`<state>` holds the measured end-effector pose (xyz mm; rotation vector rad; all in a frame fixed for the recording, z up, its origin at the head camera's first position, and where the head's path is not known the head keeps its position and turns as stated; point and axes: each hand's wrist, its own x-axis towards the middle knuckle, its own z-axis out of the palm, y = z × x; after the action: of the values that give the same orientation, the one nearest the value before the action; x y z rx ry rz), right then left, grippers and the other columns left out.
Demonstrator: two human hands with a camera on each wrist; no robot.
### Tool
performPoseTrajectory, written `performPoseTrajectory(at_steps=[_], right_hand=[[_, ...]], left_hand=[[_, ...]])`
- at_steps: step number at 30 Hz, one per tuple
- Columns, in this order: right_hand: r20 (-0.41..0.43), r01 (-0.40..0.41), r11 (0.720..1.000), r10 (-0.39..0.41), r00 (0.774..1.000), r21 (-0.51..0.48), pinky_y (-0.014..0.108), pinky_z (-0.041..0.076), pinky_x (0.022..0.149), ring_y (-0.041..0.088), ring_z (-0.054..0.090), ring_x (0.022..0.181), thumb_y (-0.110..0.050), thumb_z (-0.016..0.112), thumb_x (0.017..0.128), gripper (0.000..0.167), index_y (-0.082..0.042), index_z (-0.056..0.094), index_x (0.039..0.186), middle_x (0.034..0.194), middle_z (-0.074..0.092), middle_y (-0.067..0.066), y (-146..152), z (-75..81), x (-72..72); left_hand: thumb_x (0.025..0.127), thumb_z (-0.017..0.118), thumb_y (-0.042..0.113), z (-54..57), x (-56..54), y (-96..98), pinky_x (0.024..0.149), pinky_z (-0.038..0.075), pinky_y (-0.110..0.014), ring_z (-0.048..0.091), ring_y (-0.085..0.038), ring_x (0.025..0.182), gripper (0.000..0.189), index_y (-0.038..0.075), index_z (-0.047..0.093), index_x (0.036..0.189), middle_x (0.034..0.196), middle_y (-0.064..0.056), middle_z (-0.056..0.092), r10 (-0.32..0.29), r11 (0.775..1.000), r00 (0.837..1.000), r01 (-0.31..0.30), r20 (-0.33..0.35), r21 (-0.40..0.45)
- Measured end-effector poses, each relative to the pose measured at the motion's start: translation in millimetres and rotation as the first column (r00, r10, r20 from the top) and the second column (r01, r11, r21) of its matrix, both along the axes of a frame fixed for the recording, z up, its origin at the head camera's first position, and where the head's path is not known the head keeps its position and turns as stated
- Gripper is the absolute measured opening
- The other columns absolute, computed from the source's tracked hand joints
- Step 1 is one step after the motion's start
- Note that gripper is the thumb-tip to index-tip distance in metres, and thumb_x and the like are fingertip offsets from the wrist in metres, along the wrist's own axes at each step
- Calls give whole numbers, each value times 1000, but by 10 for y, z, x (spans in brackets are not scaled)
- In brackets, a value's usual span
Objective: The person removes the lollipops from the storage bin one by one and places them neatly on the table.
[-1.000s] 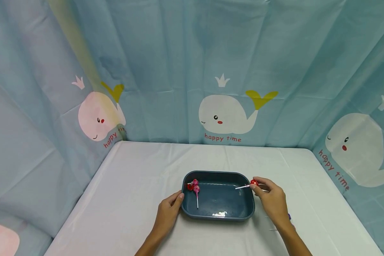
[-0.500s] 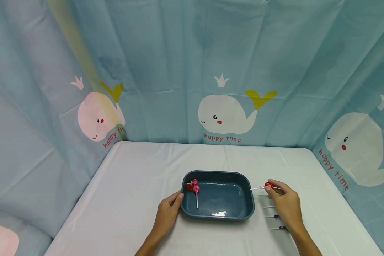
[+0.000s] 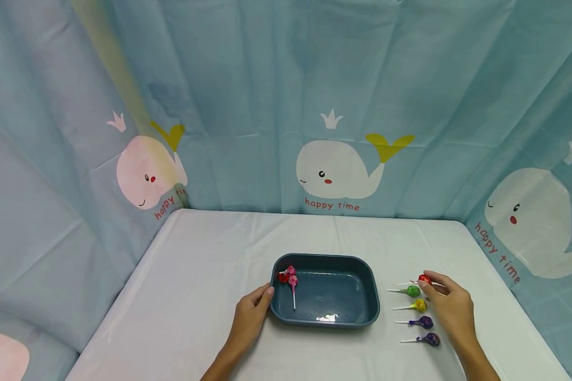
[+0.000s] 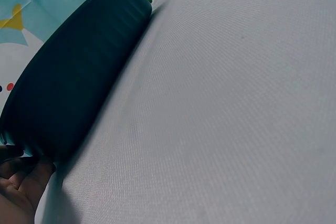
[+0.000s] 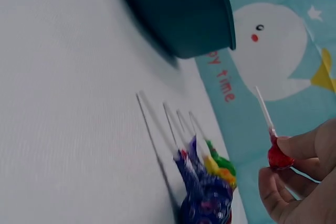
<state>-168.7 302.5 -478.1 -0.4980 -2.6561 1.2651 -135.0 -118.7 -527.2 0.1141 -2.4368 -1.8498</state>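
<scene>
My left hand [image 3: 251, 315] holds the left end of a dark blue plastic tray [image 3: 324, 324], which stands on the table. Inside the tray's left part lie pink and red lollipops [image 3: 293, 280]. At the right, my right hand [image 3: 450, 304] pinches a red lollipop [image 5: 280, 157] by its wrapped head, the stick pointing toward the tray. Just in front of that hand lies a column of lollipops: a green lollipop [image 3: 413, 291], a yellow lollipop [image 3: 420, 305], and two purple ones, the lower a dark purple lollipop [image 3: 431, 339]. In the left wrist view, fingers [image 4: 37, 182] touch the tray's outer wall.
A white cloth covers the table [image 3: 209, 254]. Behind it and at both sides hangs a light blue curtain [image 3: 238, 106] printed with whales. A strip of table separates the tray from the lollipop column.
My right hand has moved right with the red lollipop, from the tray's right rim to the far end of the column, uncovering the lollipops there. The left hand and tray stay put.
</scene>
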Motion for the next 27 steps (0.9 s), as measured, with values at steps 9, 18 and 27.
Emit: performPoseTrajectory(at_steps=[9,18,27], right_hand=[[36,68,997,-69,997,28,22,42,74,-1,70,72,-29,68,106,42,-5,67,141,123,75,23,249,-88,0],[19,106,994,-106,994,-1,16,54,58,-7,65,67,-19,68,105,40,3,66,138,128,71,28,430,-175,-19],[45,125,992,-124,991,-5,18,57,57,-3,65,65,-16,67,105,40,5,64,139,129,70,31,592,-263,-88]], left_hand=[[111,58,33,0,1,7,108,54,-39,60,-30,138,50,-5,62,144,144,-17,66,2,1000,1000,-2,-2,-8],[111,58,33,14,5,19,104,56,-36,60,-31,137,51,-6,61,144,145,-19,65,3,1000,1000,-3,12,6],[111,58,33,30,10,17,105,56,-38,60,-31,138,50,-5,62,144,144,-18,65,7,1000,1000,-7,14,-12]])
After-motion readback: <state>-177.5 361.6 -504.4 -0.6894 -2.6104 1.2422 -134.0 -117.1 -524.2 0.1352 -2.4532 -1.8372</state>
